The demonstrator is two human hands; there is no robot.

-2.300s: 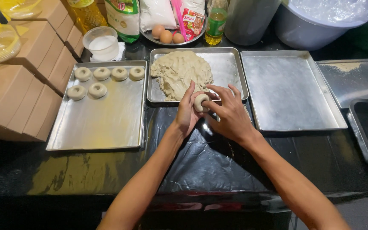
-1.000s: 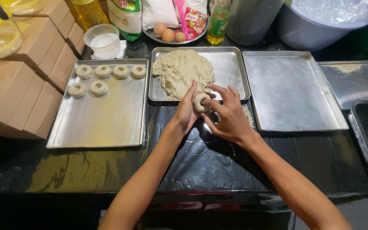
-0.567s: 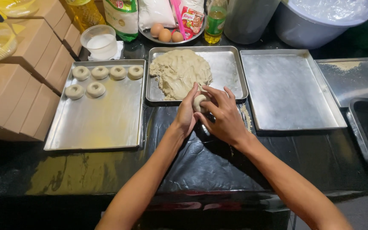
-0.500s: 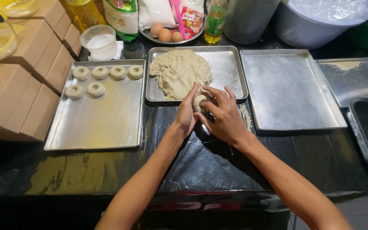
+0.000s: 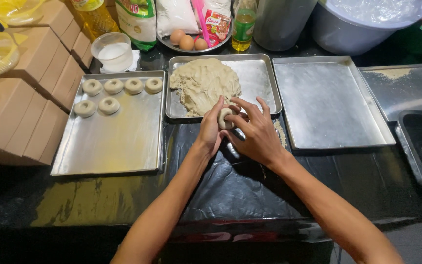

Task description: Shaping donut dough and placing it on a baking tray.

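A small dough ball (image 5: 227, 117), pinched between the closed fingers of the left hand (image 5: 212, 128) and right hand (image 5: 255, 134), sits over the near edge of the middle tray (image 5: 264, 80), just near-right of the dough mass (image 5: 203, 84).

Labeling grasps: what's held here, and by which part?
A small dough piece, pinched around its sides between the left hand and right hand, at the near edge of the middle tray.
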